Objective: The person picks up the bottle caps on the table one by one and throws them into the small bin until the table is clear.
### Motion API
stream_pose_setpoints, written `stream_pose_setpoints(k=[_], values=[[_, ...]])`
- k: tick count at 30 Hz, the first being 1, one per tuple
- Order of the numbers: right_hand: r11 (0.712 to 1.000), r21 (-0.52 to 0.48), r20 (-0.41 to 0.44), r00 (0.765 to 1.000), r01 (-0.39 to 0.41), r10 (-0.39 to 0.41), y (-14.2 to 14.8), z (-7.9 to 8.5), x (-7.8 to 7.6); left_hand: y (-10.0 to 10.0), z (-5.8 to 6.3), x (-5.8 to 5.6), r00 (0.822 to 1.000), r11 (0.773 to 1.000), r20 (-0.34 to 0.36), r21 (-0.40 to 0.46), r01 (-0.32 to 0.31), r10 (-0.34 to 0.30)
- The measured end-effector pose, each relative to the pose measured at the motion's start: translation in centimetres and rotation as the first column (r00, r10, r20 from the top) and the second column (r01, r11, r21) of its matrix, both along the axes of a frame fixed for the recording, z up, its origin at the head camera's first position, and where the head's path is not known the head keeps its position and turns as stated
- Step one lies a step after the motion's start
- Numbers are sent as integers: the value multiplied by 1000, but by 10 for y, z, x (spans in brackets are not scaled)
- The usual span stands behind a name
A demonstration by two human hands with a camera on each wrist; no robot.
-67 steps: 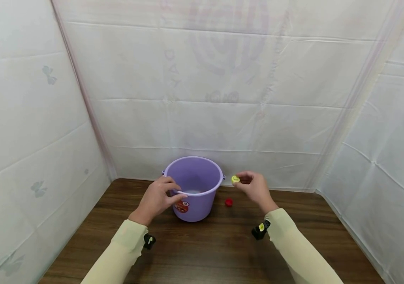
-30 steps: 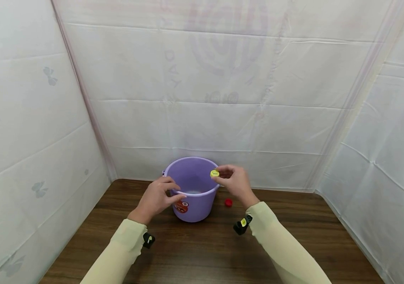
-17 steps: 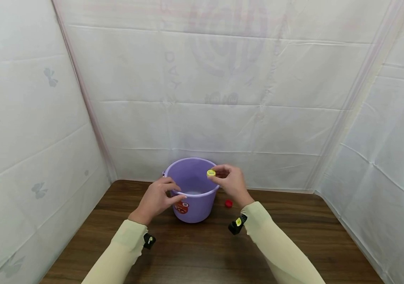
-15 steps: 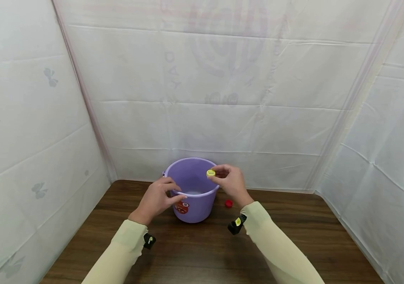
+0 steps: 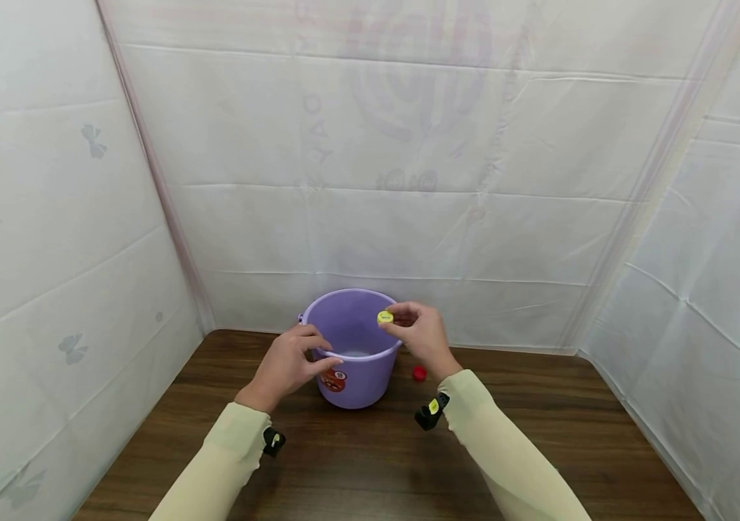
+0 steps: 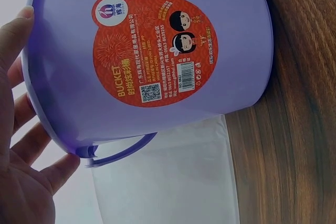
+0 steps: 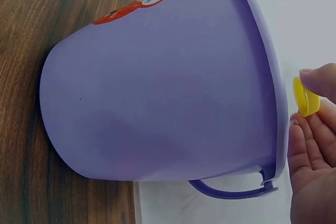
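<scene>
A purple bucket [image 5: 356, 380] with a red label [image 6: 157, 51] stands upright on the wooden table. My left hand [image 5: 288, 365] holds its near left rim, with the thumb on the outer side and the fingers over the edge. Between thumb and fingertips my right hand [image 5: 424, 333] pinches a small yellow bottle cap [image 5: 385, 318], held above the bucket's right side. In the right wrist view the yellow cap [image 7: 305, 97] appears hollow, just beyond the rim. A red bottle cap [image 5: 419, 373] lies on the table to the right of the bucket.
The brown wooden table [image 5: 356, 470] runs up to a pale sheet wall [image 5: 370, 217] close behind the bucket. More sheeting hangs on the left and right. The bucket's handle [image 7: 231, 192] hangs at the back.
My right hand has carried the yellow cap left, from beside the bucket to over its opening, and has barely shifted in the last half second. My left hand and the bucket stay put.
</scene>
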State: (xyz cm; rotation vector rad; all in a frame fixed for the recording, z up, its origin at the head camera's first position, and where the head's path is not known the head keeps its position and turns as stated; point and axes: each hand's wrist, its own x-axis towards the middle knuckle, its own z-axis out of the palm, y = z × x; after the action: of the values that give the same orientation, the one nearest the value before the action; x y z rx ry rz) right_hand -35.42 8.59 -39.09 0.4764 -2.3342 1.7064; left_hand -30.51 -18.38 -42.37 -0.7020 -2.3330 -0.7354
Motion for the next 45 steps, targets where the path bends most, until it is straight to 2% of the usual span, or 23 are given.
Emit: stream_pose_setpoints(k=[8, 20, 29, 45], values=[[1000, 6, -15, 1000, 6, -6, 0, -2, -1, 0, 1, 1, 1000, 1000, 7, -4, -2, 2], [999, -40, -34, 999, 25, -26, 4, -6, 3, 0, 2, 2, 1000, 1000, 13, -6, -4, 4], [996, -81, -10, 1000, 26, -27, 12, -12, 0, 0, 3, 3, 999, 1000, 29, -13, -18, 18], [986, -110, -28, 991, 129, -133, 40, -36, 1, 0, 2, 0, 1000, 1000, -7, -5, 1, -1]])
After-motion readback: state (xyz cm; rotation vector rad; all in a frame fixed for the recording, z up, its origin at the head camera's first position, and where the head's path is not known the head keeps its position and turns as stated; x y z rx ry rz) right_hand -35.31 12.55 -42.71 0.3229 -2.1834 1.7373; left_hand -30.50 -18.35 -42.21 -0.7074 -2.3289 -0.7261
